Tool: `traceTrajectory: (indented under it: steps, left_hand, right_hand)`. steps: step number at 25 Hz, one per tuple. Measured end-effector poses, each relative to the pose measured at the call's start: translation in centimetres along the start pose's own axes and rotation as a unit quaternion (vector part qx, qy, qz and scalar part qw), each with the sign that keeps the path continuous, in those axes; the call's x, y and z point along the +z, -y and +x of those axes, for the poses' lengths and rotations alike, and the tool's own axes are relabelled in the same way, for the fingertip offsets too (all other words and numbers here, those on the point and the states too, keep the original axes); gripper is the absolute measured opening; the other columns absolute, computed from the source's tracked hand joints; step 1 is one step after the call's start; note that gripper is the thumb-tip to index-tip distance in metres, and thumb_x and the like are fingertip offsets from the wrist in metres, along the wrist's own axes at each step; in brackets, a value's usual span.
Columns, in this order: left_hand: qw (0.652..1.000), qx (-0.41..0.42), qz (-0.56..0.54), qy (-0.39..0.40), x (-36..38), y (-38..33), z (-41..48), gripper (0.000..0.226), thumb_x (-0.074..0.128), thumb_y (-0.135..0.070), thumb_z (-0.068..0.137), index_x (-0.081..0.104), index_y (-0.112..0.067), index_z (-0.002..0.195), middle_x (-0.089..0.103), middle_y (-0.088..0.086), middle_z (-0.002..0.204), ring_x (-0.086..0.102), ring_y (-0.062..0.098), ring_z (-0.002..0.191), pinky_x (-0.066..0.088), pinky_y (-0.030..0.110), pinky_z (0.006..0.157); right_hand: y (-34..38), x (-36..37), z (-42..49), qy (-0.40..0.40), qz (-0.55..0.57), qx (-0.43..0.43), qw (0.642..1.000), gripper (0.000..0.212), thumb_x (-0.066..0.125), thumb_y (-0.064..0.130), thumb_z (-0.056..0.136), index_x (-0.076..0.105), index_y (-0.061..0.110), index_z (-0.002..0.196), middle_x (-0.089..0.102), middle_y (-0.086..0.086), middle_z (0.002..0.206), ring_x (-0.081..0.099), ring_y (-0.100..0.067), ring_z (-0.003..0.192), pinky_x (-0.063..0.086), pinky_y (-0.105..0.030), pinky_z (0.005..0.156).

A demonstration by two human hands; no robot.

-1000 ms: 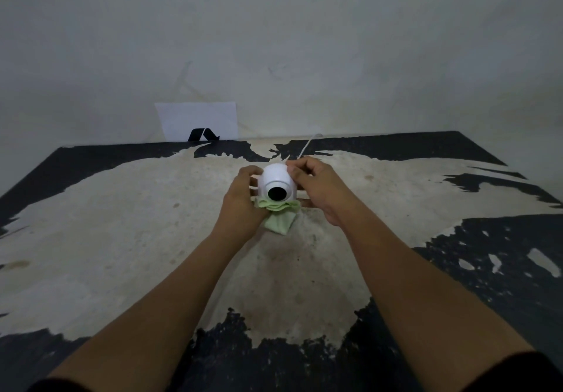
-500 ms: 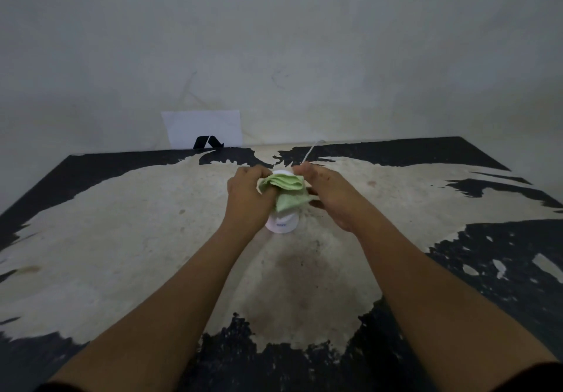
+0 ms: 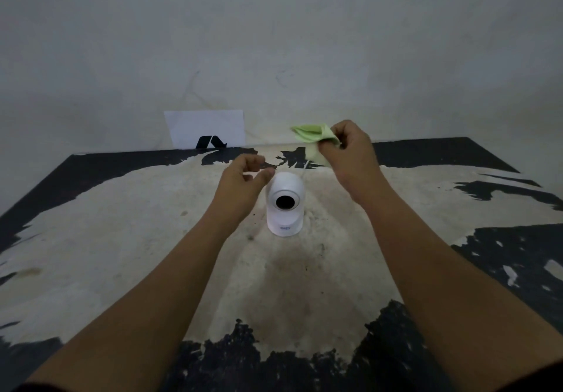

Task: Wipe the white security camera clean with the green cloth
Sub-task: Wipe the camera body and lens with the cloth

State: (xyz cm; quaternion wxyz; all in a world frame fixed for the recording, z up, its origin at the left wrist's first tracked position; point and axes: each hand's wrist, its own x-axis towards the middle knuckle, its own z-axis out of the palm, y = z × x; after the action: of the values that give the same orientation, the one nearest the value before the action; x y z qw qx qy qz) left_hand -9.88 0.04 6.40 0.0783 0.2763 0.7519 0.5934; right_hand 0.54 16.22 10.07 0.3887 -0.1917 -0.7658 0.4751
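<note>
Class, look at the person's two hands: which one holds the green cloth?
The right hand, raised, pinches the green cloth; the left hand hangs empty beside the white security camera.

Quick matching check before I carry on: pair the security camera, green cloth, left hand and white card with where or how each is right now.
Things:
1. security camera
2. green cloth
3. left hand
4. white card

States:
A. leaning against the wall
B. empty, fingers loosely curled
C. standing upright on the table
D. pinched in the right hand

Pairs: 1-C, 2-D, 3-B, 4-A
</note>
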Motion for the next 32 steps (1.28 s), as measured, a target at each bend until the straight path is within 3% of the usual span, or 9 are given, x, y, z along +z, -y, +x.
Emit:
traceTrajectory:
  steps: [3,6,9,14,18,21,24,27,32]
  left_hand:
    - [0.997,-0.055,0.004,0.05,0.3,1.1,0.0,0.039,0.063,-0.036,0.085,0.05,-0.024,0.12,0.054,0.004,0.116,0.055,0.021,0.103,0.042,0.022,0.07]
    - [0.997,-0.041,0.037,0.049,0.5,1.3,-0.2,0.05,0.06,-0.039,0.086,0.042,-0.023,0.129,0.05,0.003,0.12,0.053,0.021,0.108,0.043,0.028,0.081]
    - [0.998,-0.027,0.04,0.048,0.6,1.5,-0.3,0.061,0.057,-0.038,0.088,0.031,-0.024,0.14,0.045,0.001,0.131,0.044,0.018,0.119,0.036,0.03,0.093]
    - [0.996,-0.026,0.035,0.074,0.7,1.8,-0.3,0.067,0.054,-0.041,0.089,0.021,-0.031,0.147,0.035,0.004,0.151,0.034,0.022,0.136,0.032,0.038,0.106]
    - [0.997,-0.026,0.018,0.073,0.8,1.9,-0.3,0.064,0.053,-0.039,0.09,0.023,-0.032,0.146,0.035,0.004,0.151,0.034,0.023,0.137,0.032,0.038,0.106]
    - [0.997,-0.01,0.048,0.065,0.9,2.0,-0.2,0.052,0.053,-0.036,0.091,0.034,-0.027,0.139,0.038,0.001,0.147,0.037,0.021,0.134,0.033,0.034,0.102]
    - [0.994,0.043,0.093,0.05,0.6,2.0,0.2,0.049,0.055,-0.028,0.09,0.037,-0.023,0.135,0.037,0.0,0.144,0.036,0.017,0.131,0.033,0.034,0.105]
    - [0.976,0.138,0.152,0.066,0.1,1.8,0.8,0.055,0.055,-0.018,0.09,0.035,-0.021,0.141,0.029,0.006,0.152,0.021,0.016,0.142,0.022,0.03,0.111]
    - [0.956,0.143,0.204,0.155,-0.1,1.1,1.6,0.037,0.046,-0.018,0.094,0.054,-0.02,0.13,0.043,-0.001,0.147,0.037,0.014,0.135,0.025,0.021,0.104]
  right_hand:
    - [-0.5,1.8,-0.6,0.069,-0.095,0.007,0.993,0.011,0.053,0.008,0.086,0.048,0.017,0.089,0.052,0.008,0.074,0.045,-0.006,0.06,0.035,-0.025,0.054]
    - [-1.4,3.3,-2.1,0.156,-0.098,-0.022,0.983,0.033,0.047,0.005,0.088,0.058,0.023,0.112,0.06,0.011,0.104,0.056,-0.005,0.088,0.044,-0.02,0.075]
    - [-1.9,4.9,-2.3,0.227,-0.064,0.033,0.971,0.025,0.05,0.034,0.092,0.064,0.026,0.111,0.064,0.008,0.11,0.059,-0.011,0.102,0.046,-0.029,0.089]
    - [-3.8,5.3,-2.5,0.202,0.088,0.24,0.945,0.069,0.025,0.079,0.08,0.066,0.025,0.093,0.071,-0.006,0.101,0.065,-0.024,0.103,0.045,-0.041,0.099]
    - [-6.0,5.9,-4.7,0.162,0.138,0.261,0.942,0.11,0.035,0.099,0.046,0.062,0.022,0.12,0.069,-0.008,0.118,0.062,-0.023,0.112,0.041,-0.046,0.106]
    - [-4.1,5.3,-4.5,0.127,0.123,0.215,0.961,0.091,0.024,0.087,0.064,0.065,0.022,0.114,0.069,-0.004,0.113,0.062,-0.02,0.108,0.045,-0.039,0.099]
    - [-1.5,5.2,-2.7,0.161,0.073,0.145,0.973,0.083,0.011,0.075,0.081,0.072,0.025,0.104,0.071,-0.003,0.112,0.062,-0.017,0.107,0.041,-0.035,0.098]
    - [0.0,6.0,-1.2,0.217,0.02,0.118,0.969,0.087,0.011,0.078,0.079,0.057,0.023,0.128,0.07,-0.002,0.118,0.058,-0.017,0.117,0.036,-0.041,0.108]
    - [-2.0,5.2,-1.7,0.066,0.121,0.157,0.978,0.055,0.032,0.053,0.095,0.04,0.021,0.139,0.053,-0.003,0.137,0.048,-0.019,0.127,0.035,-0.035,0.105]
